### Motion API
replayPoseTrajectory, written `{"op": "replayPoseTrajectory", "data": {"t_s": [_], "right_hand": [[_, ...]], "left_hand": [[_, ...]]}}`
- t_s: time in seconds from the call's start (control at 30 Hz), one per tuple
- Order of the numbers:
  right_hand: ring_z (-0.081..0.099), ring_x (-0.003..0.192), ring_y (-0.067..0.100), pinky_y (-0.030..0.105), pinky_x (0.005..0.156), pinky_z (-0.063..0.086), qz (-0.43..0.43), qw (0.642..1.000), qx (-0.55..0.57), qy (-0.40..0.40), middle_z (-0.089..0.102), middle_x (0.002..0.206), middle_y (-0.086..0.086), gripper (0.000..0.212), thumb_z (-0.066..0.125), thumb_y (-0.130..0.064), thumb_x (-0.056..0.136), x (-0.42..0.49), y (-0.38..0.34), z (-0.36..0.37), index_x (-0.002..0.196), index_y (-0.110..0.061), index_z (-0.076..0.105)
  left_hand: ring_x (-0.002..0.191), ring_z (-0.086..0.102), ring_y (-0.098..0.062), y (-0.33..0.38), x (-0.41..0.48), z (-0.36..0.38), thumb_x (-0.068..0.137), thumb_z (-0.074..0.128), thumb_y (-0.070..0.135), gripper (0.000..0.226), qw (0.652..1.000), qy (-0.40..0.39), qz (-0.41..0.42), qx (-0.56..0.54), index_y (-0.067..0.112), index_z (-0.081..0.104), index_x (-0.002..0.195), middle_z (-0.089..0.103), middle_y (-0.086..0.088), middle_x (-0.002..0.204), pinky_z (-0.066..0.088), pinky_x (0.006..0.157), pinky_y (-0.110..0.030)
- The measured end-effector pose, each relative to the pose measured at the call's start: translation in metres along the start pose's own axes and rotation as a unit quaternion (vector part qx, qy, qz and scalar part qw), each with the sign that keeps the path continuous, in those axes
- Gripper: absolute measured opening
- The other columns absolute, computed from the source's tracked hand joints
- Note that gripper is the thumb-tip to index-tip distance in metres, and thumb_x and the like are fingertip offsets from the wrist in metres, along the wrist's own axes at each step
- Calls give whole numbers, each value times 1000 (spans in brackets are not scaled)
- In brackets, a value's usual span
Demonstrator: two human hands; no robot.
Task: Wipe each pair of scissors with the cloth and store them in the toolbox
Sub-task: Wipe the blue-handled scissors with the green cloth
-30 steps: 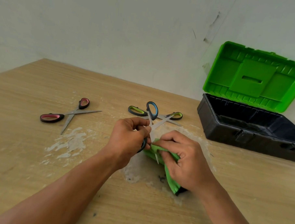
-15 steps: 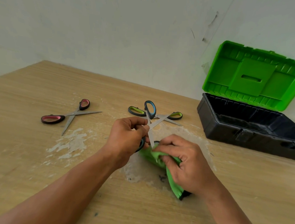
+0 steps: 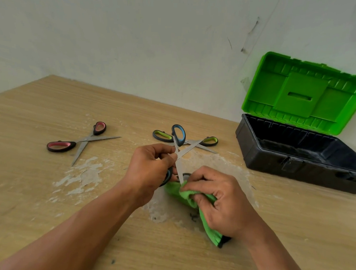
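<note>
My left hand [image 3: 151, 170] grips the blue-handled scissors [image 3: 178, 135] near their pivot, blades spread apart. One blade points down toward me, its tip sunk in the green cloth [image 3: 187, 197] that my right hand [image 3: 219, 202] pinches around it. The cloth hangs below my right hand to the table. Red-handled scissors [image 3: 81, 141] lie open on the table at the left. Green-handled scissors [image 3: 205, 142] lie behind my hands, partly hidden by the blue pair. The toolbox [image 3: 294, 160] stands at the right with its black base open and its green lid [image 3: 303, 93] raised.
The wooden table [image 3: 38, 190] has pale worn patches around my hands and to the left. A white wall rises just behind the table and the toolbox.
My right hand has slid the cloth down the blade toward its tip and toward me. The scissors have risen slightly in my left hand.
</note>
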State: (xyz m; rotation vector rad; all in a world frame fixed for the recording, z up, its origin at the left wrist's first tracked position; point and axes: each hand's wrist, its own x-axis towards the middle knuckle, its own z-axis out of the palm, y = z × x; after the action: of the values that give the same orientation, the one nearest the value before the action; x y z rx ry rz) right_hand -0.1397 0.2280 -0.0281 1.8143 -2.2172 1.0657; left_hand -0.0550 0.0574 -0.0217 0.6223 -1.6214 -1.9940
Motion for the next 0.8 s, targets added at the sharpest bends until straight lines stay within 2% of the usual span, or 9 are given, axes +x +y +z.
{"op": "replayPoseTrajectory", "data": {"t_s": [0.1, 0.23, 0.37, 0.47, 0.6, 0.73, 0.8], "right_hand": [[66, 96, 7, 20, 78, 56, -3, 999, -22, 48, 66, 103, -6, 29, 72, 3, 85, 5, -2, 1, 108, -13, 81], [66, 97, 6, 20, 78, 56, -10, 1000, -10, 12, 66, 103, -9, 31, 69, 2, 84, 2, 1, -1, 106, -16, 82], [65, 95, 8, 27, 76, 57, -8, 995, -35, 96, 66, 103, -2, 30, 68, 3, 89, 11, 2, 5, 114, -9, 78], [65, 95, 7, 20, 77, 56, -18, 998, -17, 55, 66, 103, -6, 31, 71, 3, 86, 6, 3, 0, 113, -11, 79], [65, 95, 9, 27, 76, 58, -10, 992, -46, 119, 67, 103, -1, 29, 68, 3, 88, 10, 4, 6, 113, -8, 79], [65, 94, 8, 24, 76, 57, -21, 996, -27, 82, 66, 103, -2, 32, 70, 5, 86, 7, 4, 3, 113, -9, 79], [65, 95, 9, 26, 76, 57, -13, 993, -46, 104, 67, 103, -1, 30, 69, 5, 88, 7, 5, 5, 113, -8, 79]], "left_hand": [[48, 59, -17, -2, 0, 3, 93, 64, 0, 9, 1000, -7, -2, 4, 4, 65, 100, 59, -16, 63, 51, 47, -23], [47, 58, -17, -3, -2, 3, 92, 64, 0, 8, 1000, -15, -1, 17, 6, 66, 97, 58, -17, 64, 51, 47, -24], [49, 60, -19, -6, -3, 8, 92, 64, -1, 8, 999, -35, -8, 19, 3, 68, 98, 61, -14, 66, 53, 48, -28], [47, 60, -20, -7, -7, 7, 90, 65, -1, 9, 999, -33, -6, 31, 6, 70, 92, 61, -11, 64, 51, 46, -28], [49, 62, -17, -5, -6, 11, 92, 63, -2, 9, 999, -42, -14, 13, 5, 68, 95, 61, -15, 69, 51, 46, -26], [49, 62, -19, -6, -8, 10, 91, 64, -1, 10, 999, -39, -9, 27, 5, 70, 95, 61, -13, 70, 53, 48, -28], [49, 62, -19, -6, -9, 10, 92, 63, -1, 10, 999, -40, -6, 28, 4, 68, 98, 61, -14, 71, 53, 48, -28]]}}
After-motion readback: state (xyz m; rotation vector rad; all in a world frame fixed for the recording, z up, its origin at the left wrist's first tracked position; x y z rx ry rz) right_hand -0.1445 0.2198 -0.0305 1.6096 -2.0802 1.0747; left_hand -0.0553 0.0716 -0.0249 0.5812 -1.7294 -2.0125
